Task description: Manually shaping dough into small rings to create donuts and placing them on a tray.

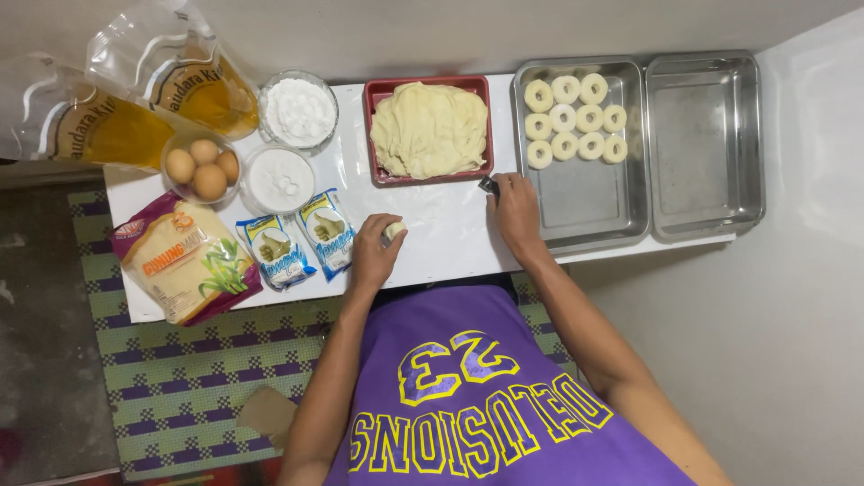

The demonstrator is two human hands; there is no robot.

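- Dough rings (pixel 576 118): 10 counted, pale, in the left steel tray (pixel 585 202), far end; the second steel tray (pixel 705 144) sits right of it.
- Dough mass (pixel 429 128): 1, pale yellow, folded, fills the red tray (pixel 380 92) at table centre, far side.
- Left hand (pixel 374 254): fingers curled tight around 1 small pale dough piece (pixel 393 231), near edge of the white table (pixel 441 234).
- Right hand (pixel 516 209): fingers closed on 1 small dark tool (pixel 489 186), beside the left tray's near-left corner.
- Left side: 3 eggs (pixel 203 166) in a bowl, 2 bowls of white powder (pixel 288 144), 2 small sachets (pixel 301 238), 1 flour bag (pixel 184 261), 2 oil pouches (pixel 135 99).
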